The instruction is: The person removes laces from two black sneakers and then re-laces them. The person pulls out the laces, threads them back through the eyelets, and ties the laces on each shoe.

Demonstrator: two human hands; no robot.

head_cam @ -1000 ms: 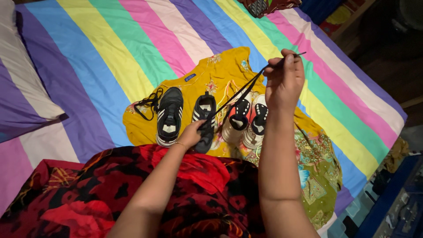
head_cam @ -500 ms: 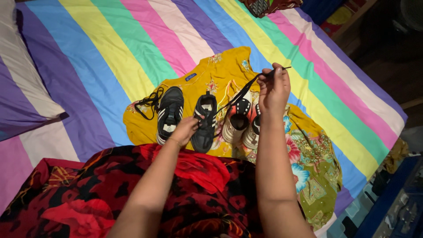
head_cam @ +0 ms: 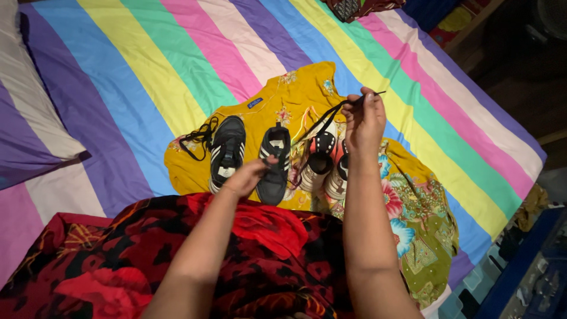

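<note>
Two small black shoes with white stripes lie on a yellow garment (head_cam: pixel 295 91) spread over the bed. My left hand (head_cam: pixel 248 176) grips the right-hand black shoe (head_cam: pixel 274 162) at its side. My right hand (head_cam: pixel 363 121) is raised above a pair of white and red shoes (head_cam: pixel 325 159) and pinches the end of a black lace (head_cam: pixel 322 121) that runs down to the held shoe. The other black shoe (head_cam: pixel 227 152) sits to the left with its lace loose beside it.
The bed has a sheet with wide coloured stripes (head_cam: pixel 147 59). A red and black patterned cloth (head_cam: pixel 118 260) covers my lap at the near edge. A striped pillow (head_cam: pixel 23 106) lies at left. The bed's right edge drops to a dark floor (head_cam: pixel 520 77).
My right hand has come down and towards me with the lace end, so the lace hangs slacker. My left hand has shifted slightly on the black shoe.
</note>
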